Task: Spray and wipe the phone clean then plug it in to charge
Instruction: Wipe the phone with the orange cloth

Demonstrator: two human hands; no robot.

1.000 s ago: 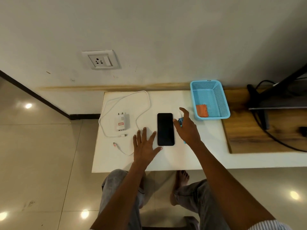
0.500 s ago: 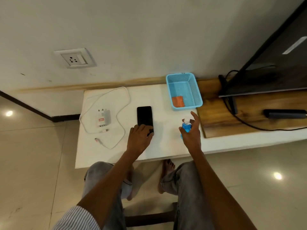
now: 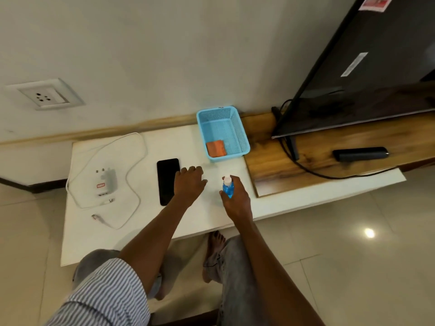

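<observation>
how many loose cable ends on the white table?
2. One connector lies just below the charger; the other connector lies nearer the table's front edge, left of the phone. None looks hidden.

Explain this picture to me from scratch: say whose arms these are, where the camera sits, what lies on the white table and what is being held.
There is no machine here. The camera is worn on a person's head and looks down, so the two arms are that person's own. The right hand grips a small blue spray bottle. The left hand rests on the right edge of a black phone, which lies flat on the white table. To the left lie a white charger and its loose cable, not plugged in. Behind, a blue basket holds an orange cloth. A wall socket sits at the upper left.
</observation>
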